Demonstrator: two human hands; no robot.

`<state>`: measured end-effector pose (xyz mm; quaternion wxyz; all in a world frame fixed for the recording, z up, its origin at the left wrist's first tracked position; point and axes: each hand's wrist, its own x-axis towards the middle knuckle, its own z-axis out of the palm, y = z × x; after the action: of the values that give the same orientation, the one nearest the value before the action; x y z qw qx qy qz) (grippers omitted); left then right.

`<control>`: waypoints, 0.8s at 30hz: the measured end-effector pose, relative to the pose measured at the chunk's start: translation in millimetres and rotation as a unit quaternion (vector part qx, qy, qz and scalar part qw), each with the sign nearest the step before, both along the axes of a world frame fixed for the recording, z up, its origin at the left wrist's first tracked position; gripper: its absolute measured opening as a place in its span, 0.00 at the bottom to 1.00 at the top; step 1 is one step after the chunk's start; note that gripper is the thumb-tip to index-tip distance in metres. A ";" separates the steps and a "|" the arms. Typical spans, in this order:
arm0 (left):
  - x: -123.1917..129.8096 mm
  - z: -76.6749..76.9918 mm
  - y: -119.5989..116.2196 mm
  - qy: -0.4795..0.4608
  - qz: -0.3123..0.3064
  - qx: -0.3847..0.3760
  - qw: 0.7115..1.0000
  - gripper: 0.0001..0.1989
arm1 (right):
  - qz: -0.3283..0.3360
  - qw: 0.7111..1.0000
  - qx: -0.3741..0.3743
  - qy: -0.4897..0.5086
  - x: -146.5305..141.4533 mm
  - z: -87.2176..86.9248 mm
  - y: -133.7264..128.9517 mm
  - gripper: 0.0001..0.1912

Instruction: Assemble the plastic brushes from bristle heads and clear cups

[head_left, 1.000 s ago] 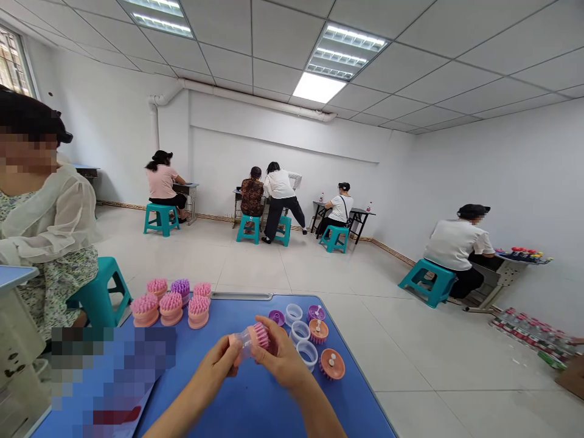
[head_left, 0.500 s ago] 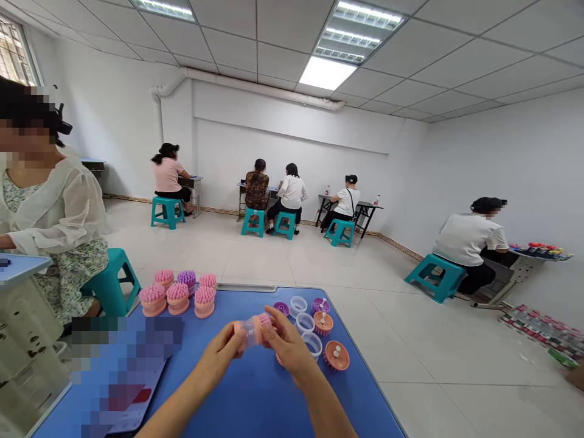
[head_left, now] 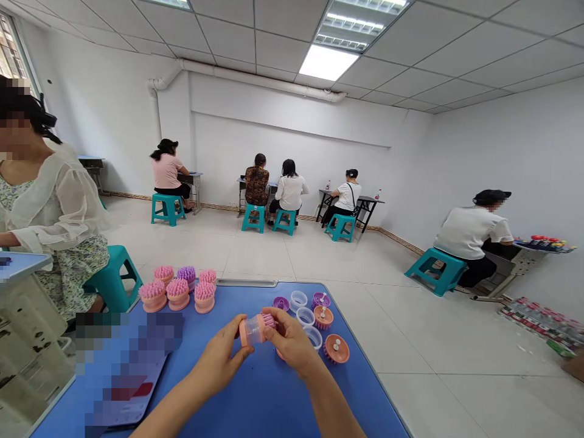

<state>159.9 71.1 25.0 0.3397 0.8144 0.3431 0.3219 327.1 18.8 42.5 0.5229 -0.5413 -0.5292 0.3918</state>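
Observation:
Above the middle of the blue table [head_left: 246, 389], both hands hold one small scalp brush [head_left: 254, 329] lying on its side, with an orange base, a clear middle and pink bristles. My left hand [head_left: 223, 350] has fingers and thumb around the orange base end. Thumb and fingers of my right hand [head_left: 292, 340] grip the bristle end. Just right of it stand clear plastic rings [head_left: 305, 316]. Beyond them lie orange bristle heads [head_left: 337, 348], turned bristles down with white stems up, and a purple head [head_left: 321, 300]. An orange part under my right hand is mostly hidden.
Several brushes [head_left: 178, 294] stand bristles up at the table's far left. A phone-like dark object [head_left: 137, 395], partly pixelated, lies at the left front. A person [head_left: 55, 194] sits close by on the left; others sit at desks by the walls.
My left hand's fingers have spread along the orange base, showing more of it. The brush has turned slightly between my hands. The camera view has shifted a little.

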 end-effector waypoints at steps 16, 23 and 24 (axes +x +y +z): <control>6.8 6.3 -5.6 -0.026 -0.009 -0.131 0.991 0.22 | -0.011 0.999 0.003 -0.039 -23.0 1.4 -1.1 0.17; 7.0 9.9 -10.2 0.065 0.031 -0.032 0.997 0.20 | -0.071 0.995 0.044 -0.062 -26.3 4.3 -1.0 0.10; 6.6 10.0 -9.7 0.076 0.037 -0.018 0.996 0.20 | -0.075 0.995 0.043 -0.056 -26.5 4.0 -0.6 0.09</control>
<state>166.5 61.4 35.0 0.3154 0.8170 0.4033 0.2653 300.6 18.2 46.5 0.5434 -0.5775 -0.5317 0.2974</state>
